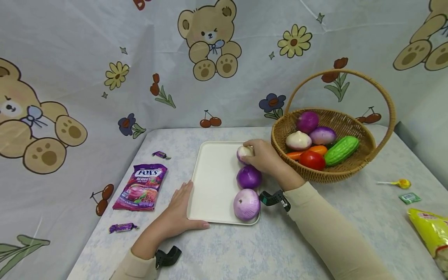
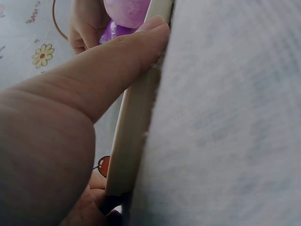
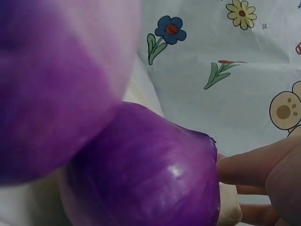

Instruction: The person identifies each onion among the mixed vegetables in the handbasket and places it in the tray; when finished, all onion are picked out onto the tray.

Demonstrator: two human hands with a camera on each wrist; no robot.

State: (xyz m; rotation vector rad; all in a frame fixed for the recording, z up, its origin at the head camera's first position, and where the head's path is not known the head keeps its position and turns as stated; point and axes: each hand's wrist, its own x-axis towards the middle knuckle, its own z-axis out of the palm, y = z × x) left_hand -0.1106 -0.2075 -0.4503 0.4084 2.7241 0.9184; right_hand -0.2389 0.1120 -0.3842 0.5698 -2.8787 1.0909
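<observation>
My right hand [image 1: 261, 154] pinches a white-and-purple bulb [image 1: 242, 154] at the far right corner of a cream rectangular tray [image 1: 213, 182]. Just in front of it on the tray sits a dark purple onion [image 1: 249, 177]; nearest me is a larger, paler onion [image 1: 246, 205]. Both onions loom large in the right wrist view, where the fingers [image 3: 256, 162] show behind the dark onion [image 3: 146, 169]. My left hand [image 1: 179, 213] lies with straight fingers along the tray's left edge. Its thumb [image 2: 127, 56] stretches along the near rim.
A wicker basket [image 1: 332, 177] of vegetables stands behind my right forearm, its handle rising high. Left of the tray lie a purple candy bag [image 1: 141, 188] and two wrapped candies [image 1: 122, 227]. A lollipop [image 1: 402, 183], a green packet [image 1: 409, 198] and a yellow bag [image 1: 428, 229] lie far right.
</observation>
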